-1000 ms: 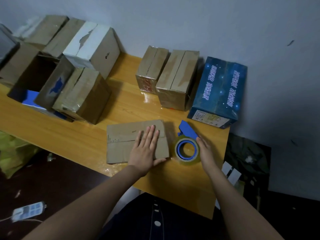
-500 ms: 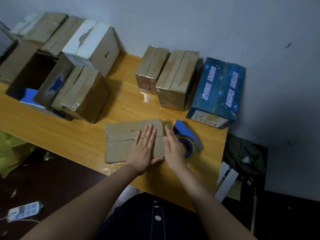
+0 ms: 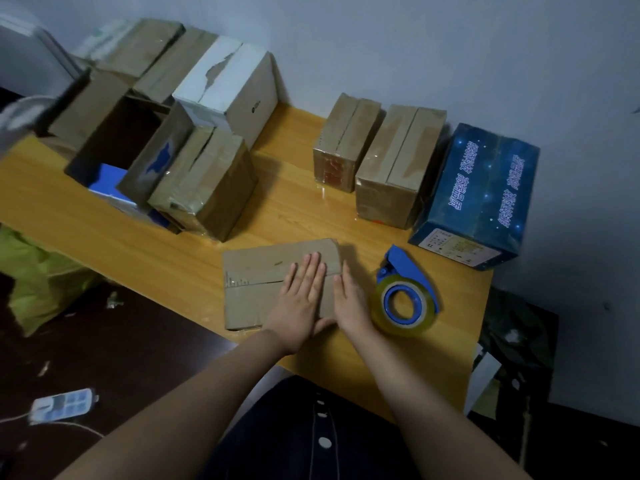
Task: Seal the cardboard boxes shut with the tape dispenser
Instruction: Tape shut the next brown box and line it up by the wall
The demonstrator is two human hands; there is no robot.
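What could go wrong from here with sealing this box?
1. The box seam looks slightly open left of the left hand; tape laid now may seal it crooked.
2. The dispenser lies loose beside the right hand; a sideways sweep could knock it off the table.

The yellow wooden tabletop (image 3: pixel 287 209) has a bare lane running from its middle back to the wall. On the lane's left is a cluster of a brown taped cardboard carton (image 3: pixel 204 181), a white carton (image 3: pixel 228 91) and an open brown carton (image 3: pixel 121 140). On its right are two brown taped cartons (image 3: pixel 343 143) (image 3: pixel 398 164) with a dark blue star-printed box (image 3: pixel 478 195) touching them. A bare strip crosses in front of all these, behind the flat brown cardboard box (image 3: pixel 256 282). That box's left half is uncovered; the flat left hand (image 3: pixel 298 303) and right hand (image 3: pixel 349 303) block its right end. The blue tape dispenser with its yellowish roll (image 3: pixel 403 299) sits just beside the right hand, leaving only a narrow gap. Bare wood lies in front of it.
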